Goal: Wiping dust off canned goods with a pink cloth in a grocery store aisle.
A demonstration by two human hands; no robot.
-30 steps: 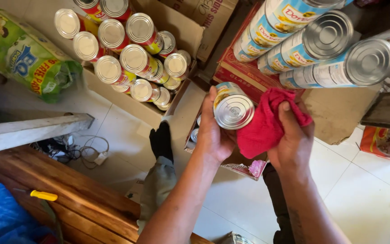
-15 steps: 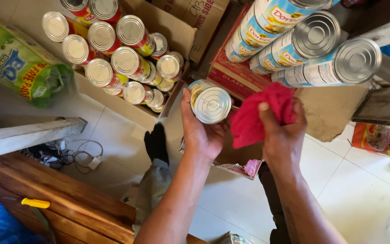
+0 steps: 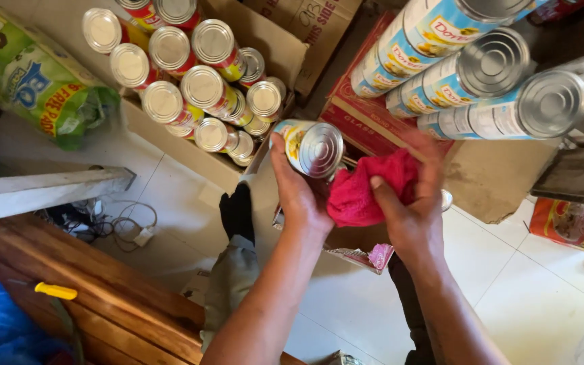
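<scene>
My left hand [image 3: 300, 196] grips a tin can [image 3: 312, 147] with a silver end and a pale printed label, held over the floor at mid-frame. Just to its right, my right hand [image 3: 410, 216] clutches a crumpled red cloth [image 3: 366, 189], which presses against the can's side. Both forearms reach up from the bottom edge of the view.
An open cardboard box [image 3: 265, 34] full of red-labelled cans [image 3: 201, 84] stands at upper left. Blue-labelled cans [image 3: 468, 74] are stacked at upper right over a red carton [image 3: 359, 122]. A green bag [image 3: 35, 74], a wooden bench [image 3: 82, 284] and white floor tiles [image 3: 542, 297] lie around.
Both hands have stayed together while the can tilted, its end now facing more to the right. The red cloth shifted from above the right hand to between the hands.
</scene>
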